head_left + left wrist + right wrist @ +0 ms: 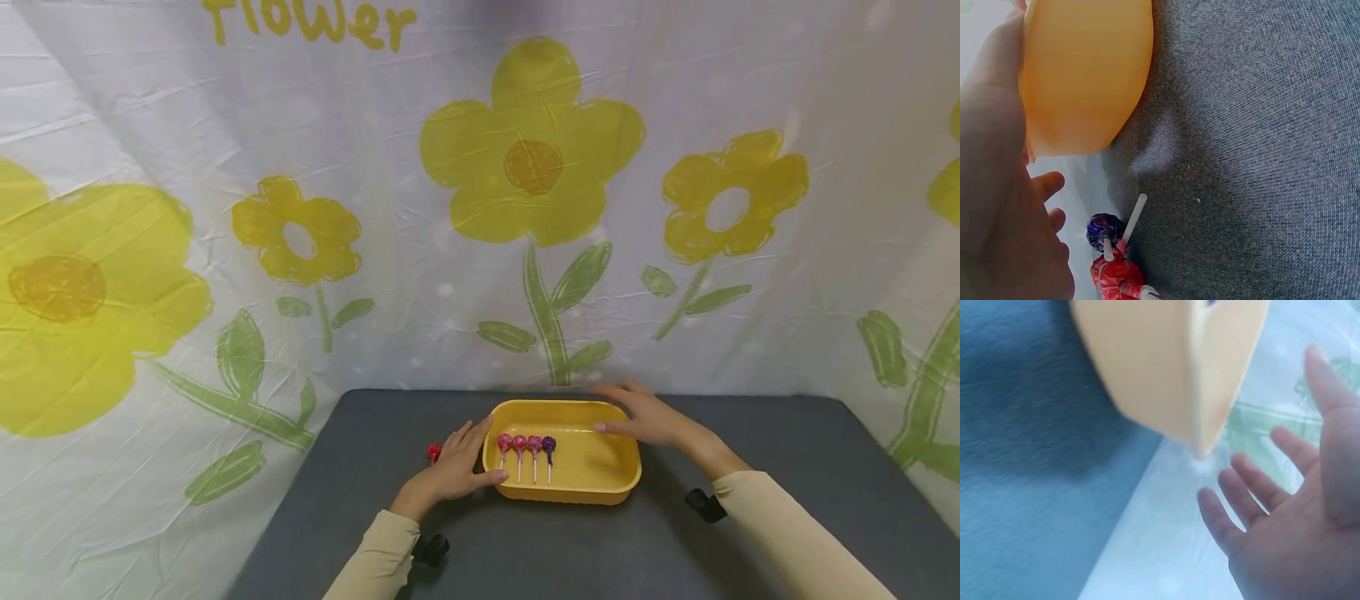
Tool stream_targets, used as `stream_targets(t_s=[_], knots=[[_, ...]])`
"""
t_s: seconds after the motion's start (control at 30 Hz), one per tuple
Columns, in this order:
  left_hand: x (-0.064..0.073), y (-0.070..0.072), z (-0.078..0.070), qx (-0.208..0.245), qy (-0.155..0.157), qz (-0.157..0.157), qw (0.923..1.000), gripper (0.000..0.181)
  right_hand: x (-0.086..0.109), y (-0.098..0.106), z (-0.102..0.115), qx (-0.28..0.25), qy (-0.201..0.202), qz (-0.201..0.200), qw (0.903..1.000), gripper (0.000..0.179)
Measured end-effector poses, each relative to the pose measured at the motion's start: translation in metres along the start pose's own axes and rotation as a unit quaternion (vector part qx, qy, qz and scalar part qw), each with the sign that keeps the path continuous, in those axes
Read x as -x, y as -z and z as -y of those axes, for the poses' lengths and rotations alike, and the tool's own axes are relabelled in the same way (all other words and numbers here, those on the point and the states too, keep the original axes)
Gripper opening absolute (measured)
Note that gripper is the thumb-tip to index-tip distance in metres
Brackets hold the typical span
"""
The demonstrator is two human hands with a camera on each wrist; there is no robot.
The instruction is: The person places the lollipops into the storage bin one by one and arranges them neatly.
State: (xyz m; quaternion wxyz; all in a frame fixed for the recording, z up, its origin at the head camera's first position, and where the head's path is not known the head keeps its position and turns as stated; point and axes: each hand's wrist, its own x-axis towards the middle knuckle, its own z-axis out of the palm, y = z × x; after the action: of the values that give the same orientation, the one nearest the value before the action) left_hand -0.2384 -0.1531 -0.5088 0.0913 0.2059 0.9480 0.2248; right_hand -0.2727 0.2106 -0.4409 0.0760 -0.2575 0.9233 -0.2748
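Note:
A yellow plastic tray (pixel 592 493) stands on the table with several lollipops (pixel 534 443) lying in a row in its left half, pink-red ones and a purple one (pixel 549 445) at the row's right end. My left hand (pixel 455 467) rests at the tray's left end, fingers straight along the side and thumb reaching over the front left rim. Beyond that hand, a red lollipop (pixel 1116 277) and a dark purple one (pixel 1104 231) lie on the table. Fingers spread, my right hand (pixel 648 419) hovers by the tray's right back corner, its palm facing the tray and holding nothing.
The dark grey table (pixel 780 500) ends at the back against a hanging white cloth (pixel 420 333) printed with yellow flowers. Black wrist cameras sit below the left wrist (pixel 431 550) and the right wrist (pixel 705 505).

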Motion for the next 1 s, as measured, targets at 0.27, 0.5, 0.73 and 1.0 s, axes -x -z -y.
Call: stream_targets(t_s=[0.27, 0.5, 0.73, 1.0], knots=[[0.002, -0.001, 0.001, 0.012, 0.005, -0.008, 0.9999, 0.102, 0.032, -0.019, -0.019, -0.019, 0.003, -0.047, 0.9987, 0.089], [0.006, 0.004, 0.008, 0.020, 0.005, -0.039, 0.9991, 0.102, 0.050, -0.037, -0.030, -0.056, 0.000, -0.051, 0.9971, 0.100], [0.016, 0.016, 0.026, 0.031, 0.011, -0.073, 0.9968, 0.101, 0.056, -0.048, -0.036, -0.083, -0.002, -0.039, 0.9958, 0.104], [0.026, 0.022, 0.050, 0.071, 0.032, -0.108, 0.9911, 0.094, 0.057, -0.053, -0.037, -0.089, -0.027, -0.015, 0.9956, 0.107]])
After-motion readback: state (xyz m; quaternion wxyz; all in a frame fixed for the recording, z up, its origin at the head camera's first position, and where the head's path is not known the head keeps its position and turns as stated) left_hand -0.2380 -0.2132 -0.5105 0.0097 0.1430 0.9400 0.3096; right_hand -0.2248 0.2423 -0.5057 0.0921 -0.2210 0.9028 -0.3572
